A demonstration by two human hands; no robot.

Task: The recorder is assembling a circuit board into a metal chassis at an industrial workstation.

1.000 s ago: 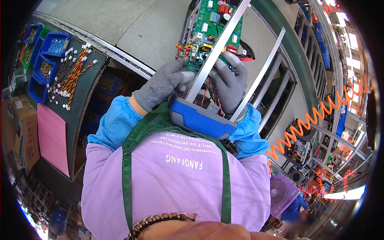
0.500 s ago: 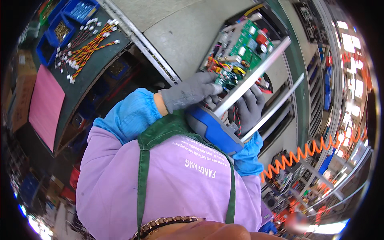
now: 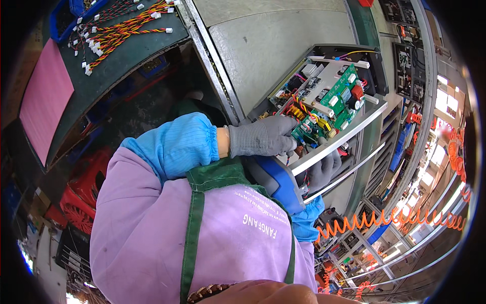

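An opened electronic device lies before me, with a blue-and-grey end panel (image 3: 280, 183) close to my apron. Inside it are green circuit boards (image 3: 349, 76), yellow coils and coloured wires (image 3: 299, 104). My left hand (image 3: 263, 136), in a grey glove, reaches in from the left, its fingers bent together at the parts by the near end. What they pinch is hidden. My right hand (image 3: 324, 169), also gloved, is partly covered by a silver metal rail (image 3: 341, 141). Its fingers curl between this rail and a second, thinner rail (image 3: 349, 171); what they hold is out of sight.
To the left, twisted red-and-yellow cables (image 3: 126, 35) with white plugs lie on a dark green bench beside blue bins (image 3: 62, 23) and a pink sheet (image 3: 46, 101). An orange coiled hose (image 3: 374, 220) stretches across the right side. A metal-edged grey worktop (image 3: 283, 35) lies beyond.
The view has shifted, so the device sits lower in it. My left hand has moved further over the parts; my right hand stays beneath the rail.
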